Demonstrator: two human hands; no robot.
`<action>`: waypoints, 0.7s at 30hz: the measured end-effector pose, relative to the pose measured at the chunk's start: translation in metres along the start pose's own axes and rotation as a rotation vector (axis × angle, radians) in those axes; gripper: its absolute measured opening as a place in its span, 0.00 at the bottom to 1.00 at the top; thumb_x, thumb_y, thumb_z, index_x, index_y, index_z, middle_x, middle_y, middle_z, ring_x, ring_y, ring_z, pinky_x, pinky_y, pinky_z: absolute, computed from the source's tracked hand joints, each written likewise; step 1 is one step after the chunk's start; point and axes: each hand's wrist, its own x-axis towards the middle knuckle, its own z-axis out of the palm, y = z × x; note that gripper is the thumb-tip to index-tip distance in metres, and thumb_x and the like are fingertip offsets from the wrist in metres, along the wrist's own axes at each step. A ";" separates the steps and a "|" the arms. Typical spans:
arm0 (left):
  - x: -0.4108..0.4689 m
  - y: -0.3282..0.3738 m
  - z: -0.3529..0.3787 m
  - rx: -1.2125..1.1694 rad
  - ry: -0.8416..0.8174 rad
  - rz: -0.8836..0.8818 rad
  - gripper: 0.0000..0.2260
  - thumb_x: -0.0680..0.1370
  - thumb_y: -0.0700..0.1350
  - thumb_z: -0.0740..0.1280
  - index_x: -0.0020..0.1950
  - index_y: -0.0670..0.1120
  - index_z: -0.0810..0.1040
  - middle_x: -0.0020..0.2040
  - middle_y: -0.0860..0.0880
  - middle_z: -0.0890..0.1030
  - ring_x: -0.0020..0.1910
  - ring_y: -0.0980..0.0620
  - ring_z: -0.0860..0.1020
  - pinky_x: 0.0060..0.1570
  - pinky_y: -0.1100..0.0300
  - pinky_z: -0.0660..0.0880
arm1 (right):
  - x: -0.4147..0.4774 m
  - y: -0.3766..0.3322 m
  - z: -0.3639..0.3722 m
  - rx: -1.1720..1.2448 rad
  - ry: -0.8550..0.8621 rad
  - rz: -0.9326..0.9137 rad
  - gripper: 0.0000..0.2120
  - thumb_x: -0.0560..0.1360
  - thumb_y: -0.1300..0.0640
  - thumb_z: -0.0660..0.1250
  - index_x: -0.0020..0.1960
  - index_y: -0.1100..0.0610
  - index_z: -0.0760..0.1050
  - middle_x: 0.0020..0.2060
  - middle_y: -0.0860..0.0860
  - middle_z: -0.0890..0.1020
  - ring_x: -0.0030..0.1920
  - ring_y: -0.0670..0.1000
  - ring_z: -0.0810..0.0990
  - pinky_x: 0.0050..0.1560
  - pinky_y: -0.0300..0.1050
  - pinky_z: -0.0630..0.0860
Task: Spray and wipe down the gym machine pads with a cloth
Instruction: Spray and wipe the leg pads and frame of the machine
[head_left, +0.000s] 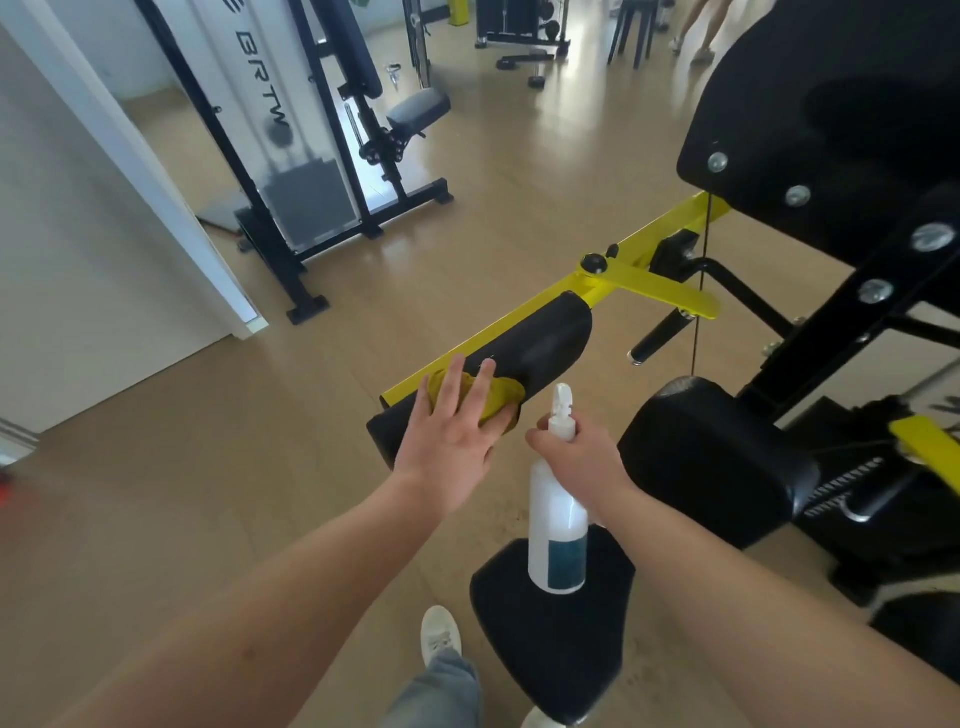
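Left hand flat on cloth

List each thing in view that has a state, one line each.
left hand: fingers straight, pressing the cloth onto the long pad
cloth: yellow, bunched under the left hand
long pad: black, cloth lying on its near end
right hand: curled round the neck of the spray bottle
spray bottle: upright, held just under its trigger head
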 end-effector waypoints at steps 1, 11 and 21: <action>0.008 0.000 0.001 -0.001 0.007 0.004 0.26 0.80 0.53 0.68 0.78 0.59 0.67 0.82 0.39 0.55 0.79 0.28 0.52 0.72 0.30 0.62 | 0.002 0.000 0.000 0.002 -0.003 0.006 0.13 0.78 0.50 0.71 0.55 0.58 0.77 0.49 0.61 0.81 0.42 0.53 0.77 0.54 0.59 0.82; 0.132 0.002 -0.011 -0.345 -0.134 0.025 0.19 0.84 0.59 0.59 0.75 0.65 0.63 0.82 0.40 0.49 0.80 0.31 0.51 0.76 0.38 0.62 | 0.030 0.007 -0.012 0.086 0.085 0.109 0.11 0.77 0.48 0.72 0.57 0.42 0.73 0.46 0.46 0.80 0.45 0.48 0.80 0.48 0.49 0.80; 0.224 0.025 -0.009 -0.384 -0.159 0.144 0.14 0.85 0.52 0.61 0.70 0.56 0.73 0.82 0.37 0.48 0.80 0.28 0.49 0.73 0.35 0.65 | 0.041 0.021 -0.007 0.109 0.149 0.196 0.11 0.78 0.49 0.72 0.59 0.43 0.74 0.46 0.48 0.81 0.46 0.49 0.82 0.42 0.43 0.80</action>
